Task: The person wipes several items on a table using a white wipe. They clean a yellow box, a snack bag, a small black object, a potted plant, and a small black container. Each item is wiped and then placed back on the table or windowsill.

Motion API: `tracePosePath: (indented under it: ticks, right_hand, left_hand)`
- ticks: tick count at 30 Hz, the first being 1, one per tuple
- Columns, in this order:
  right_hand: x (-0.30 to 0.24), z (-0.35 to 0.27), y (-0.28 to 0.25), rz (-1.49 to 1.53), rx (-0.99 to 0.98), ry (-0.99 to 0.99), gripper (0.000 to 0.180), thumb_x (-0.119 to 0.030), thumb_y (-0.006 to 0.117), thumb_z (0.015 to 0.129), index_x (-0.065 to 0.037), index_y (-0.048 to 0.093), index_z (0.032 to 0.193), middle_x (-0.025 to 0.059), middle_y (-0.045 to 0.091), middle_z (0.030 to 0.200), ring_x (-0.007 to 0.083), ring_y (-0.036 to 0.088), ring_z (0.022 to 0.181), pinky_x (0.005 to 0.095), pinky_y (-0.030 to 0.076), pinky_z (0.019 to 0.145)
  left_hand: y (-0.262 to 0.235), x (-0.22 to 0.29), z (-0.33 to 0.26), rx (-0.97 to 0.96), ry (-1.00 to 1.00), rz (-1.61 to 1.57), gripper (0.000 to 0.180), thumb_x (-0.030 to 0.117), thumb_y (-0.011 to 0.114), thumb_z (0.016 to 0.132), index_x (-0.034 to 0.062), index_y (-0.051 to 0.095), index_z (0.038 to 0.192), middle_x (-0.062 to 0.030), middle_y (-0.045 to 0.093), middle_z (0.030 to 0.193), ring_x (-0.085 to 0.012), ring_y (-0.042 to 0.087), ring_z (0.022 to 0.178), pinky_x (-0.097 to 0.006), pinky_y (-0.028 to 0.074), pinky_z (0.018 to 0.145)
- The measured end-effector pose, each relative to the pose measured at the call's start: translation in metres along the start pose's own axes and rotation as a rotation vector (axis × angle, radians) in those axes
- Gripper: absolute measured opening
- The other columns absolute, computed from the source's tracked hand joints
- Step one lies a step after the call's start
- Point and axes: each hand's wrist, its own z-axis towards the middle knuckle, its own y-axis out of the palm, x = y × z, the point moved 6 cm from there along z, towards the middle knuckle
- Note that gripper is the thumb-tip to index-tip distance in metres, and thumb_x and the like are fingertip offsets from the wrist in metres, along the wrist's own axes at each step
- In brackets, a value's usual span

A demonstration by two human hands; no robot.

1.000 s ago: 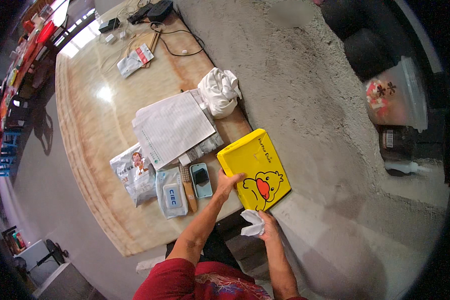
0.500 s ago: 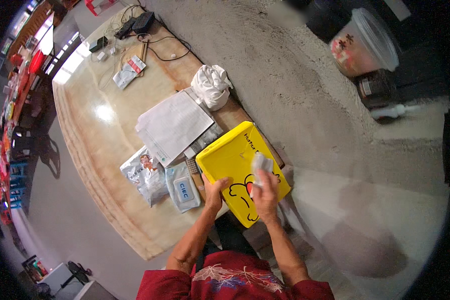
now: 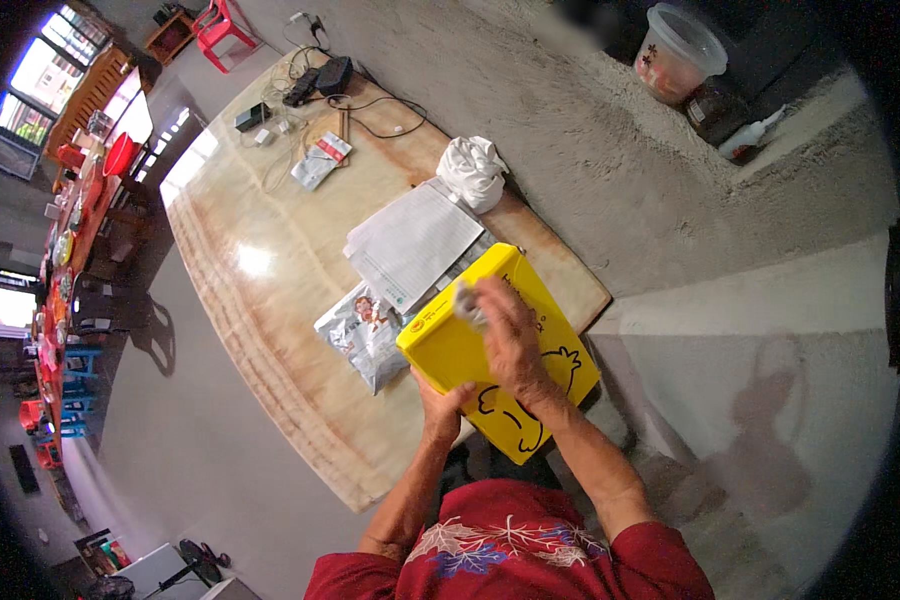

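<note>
A yellow box with black cartoon lines on its face is tilted in front of me, over the table's near corner. My left hand grips its lower left edge, thumb on the face and the other fingers hidden beneath. Close to the box's upper left edge, my right hand is closed on a crumpled whitish wipe. The wipe is at the yellow surface, and my hand and forearm cover part of the drawing.
Beyond the box, the marble-like table holds a silver packet, white papers, a bundled white cloth and tangled cables. A rough grey wall runs along the right. A lidded plastic tub stands upper right.
My right hand has moved the wipe from the middle of the box's face to its upper left edge. The left hand keeps its hold, and the whole view has shifted.
</note>
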Motion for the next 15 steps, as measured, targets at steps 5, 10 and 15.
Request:
tracePosePath:
  ticks: [5,10,15]
  right_hand:
    - [-0.118,-0.002,0.01,0.077,-0.32,-0.242,0.037,-0.009,0.053,0.074,-0.012,0.056,0.111,0.0077,0.05,0.119,0.0262,0.043,0.117,0.043,0.034,0.094]
    - [-0.143,0.024,-0.018,-0.012,-0.291,-0.192,0.024,-0.016,0.053,0.073,-0.011,0.062,0.094,0.0047,0.057,0.099,0.0252,0.051,0.1,0.0412,0.038,0.083]
    - [-0.079,0.014,-0.03,-0.255,-0.318,0.237,0.016,-0.01,0.05,0.079,-0.009,0.064,0.086,0.0087,0.058,0.084,0.027,0.055,0.084,0.0418,0.041,0.074]
  left_hand:
    - [-0.032,0.012,-0.022,-0.025,0.024,0.339,0.074,0.023,0.074,0.062,0.0046,0.036,0.123,-0.0097,0.046,0.116,-0.0204,0.046,0.108,-0.035,0.039,0.09]
    - [-0.038,0.052,-0.063,-0.079,0.18,0.313,0.091,0.017,0.075,0.05,0.0028,0.031,0.128,-0.0101,0.044,0.12,-0.0217,0.045,0.111,-0.034,0.037,0.094]
    - [-0.036,0.072,-0.091,-0.151,0.151,0.266,0.1,0.018,0.075,0.049,0.0029,0.022,0.132,-0.0113,0.043,0.12,-0.0247,0.044,0.112,-0.036,0.037,0.096]
